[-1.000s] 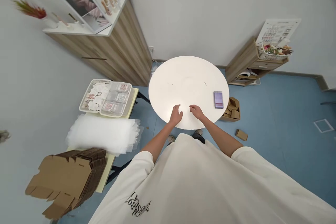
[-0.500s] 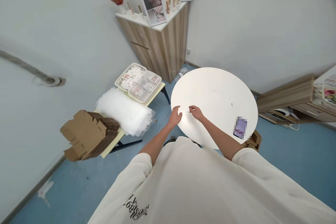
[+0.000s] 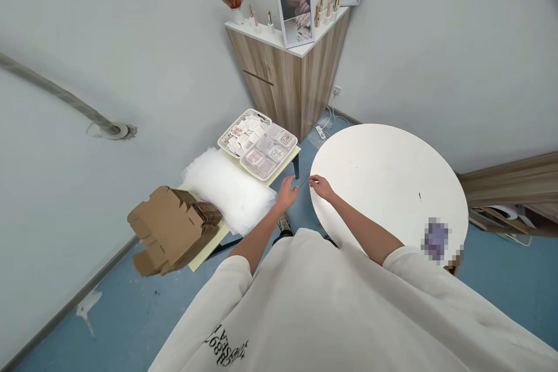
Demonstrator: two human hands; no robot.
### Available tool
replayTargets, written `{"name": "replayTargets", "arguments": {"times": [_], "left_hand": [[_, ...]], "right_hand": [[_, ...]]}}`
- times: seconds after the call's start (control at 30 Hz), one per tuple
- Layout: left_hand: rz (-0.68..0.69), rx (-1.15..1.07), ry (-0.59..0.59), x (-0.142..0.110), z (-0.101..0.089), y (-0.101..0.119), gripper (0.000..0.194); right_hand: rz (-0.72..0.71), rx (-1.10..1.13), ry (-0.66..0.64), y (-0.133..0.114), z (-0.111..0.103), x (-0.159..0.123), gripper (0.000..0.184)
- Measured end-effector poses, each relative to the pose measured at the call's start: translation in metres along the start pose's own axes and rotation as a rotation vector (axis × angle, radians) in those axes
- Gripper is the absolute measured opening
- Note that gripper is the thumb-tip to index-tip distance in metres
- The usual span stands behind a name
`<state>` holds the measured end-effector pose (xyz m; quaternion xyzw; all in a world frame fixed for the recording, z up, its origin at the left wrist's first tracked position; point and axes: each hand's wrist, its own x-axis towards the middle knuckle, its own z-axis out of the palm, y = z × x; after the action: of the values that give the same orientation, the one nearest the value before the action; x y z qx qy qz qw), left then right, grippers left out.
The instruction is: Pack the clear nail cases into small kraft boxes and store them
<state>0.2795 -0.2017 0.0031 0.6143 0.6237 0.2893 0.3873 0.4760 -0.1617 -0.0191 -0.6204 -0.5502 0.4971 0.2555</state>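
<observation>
My left hand [image 3: 288, 193] hangs in the air near the end of the low table, its thumb and fingers apart and nothing in it. My right hand [image 3: 321, 186] is over the left edge of the round white table [image 3: 379, 168], fingers loosely bent and holding nothing that I can see. Left of my left hand, a stack of translucent white plastic bags [image 3: 226, 189] lies on the low pale-yellow table [image 3: 201, 257]. Behind the bags are a white basket [image 3: 222, 142] of small cards and a clear compartment box [image 3: 268, 151] with small packs inside.
Flattened brown cardboard boxes [image 3: 170, 226] are stacked at the low table's near end. A wooden corner cabinet [image 3: 283, 87] carries picture frames, small bottles and a plant. A blurred purple object [image 3: 436, 239] lies on the round table. A power strip [image 3: 321, 132] is on the floor.
My view has swung left, so the tables and cabinet sit farther right. Both hands have shifted left relative to the round table; my left hand is now off its edge, over the gap.
</observation>
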Motion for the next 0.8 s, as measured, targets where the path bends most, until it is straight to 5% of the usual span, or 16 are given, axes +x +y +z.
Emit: {"name": "replayTargets", "arguments": {"times": [0.2,0.33,0.8], "left_hand": [[0.085,-0.003,0.013,0.051,-0.067,-0.037,0.045],[0.101,-0.002,0.029,0.079,-0.095,-0.055,0.046],[0.025,-0.129,0.023,0.123,-0.104,-0.076,0.049]], "right_hand": [[0.025,-0.026,0.037,-0.045,0.054,0.041,0.029],[0.012,-0.051,0.064,-0.068,0.083,0.057,0.028],[-0.026,-0.074,0.240,-0.099,0.119,0.105,0.030]]}}
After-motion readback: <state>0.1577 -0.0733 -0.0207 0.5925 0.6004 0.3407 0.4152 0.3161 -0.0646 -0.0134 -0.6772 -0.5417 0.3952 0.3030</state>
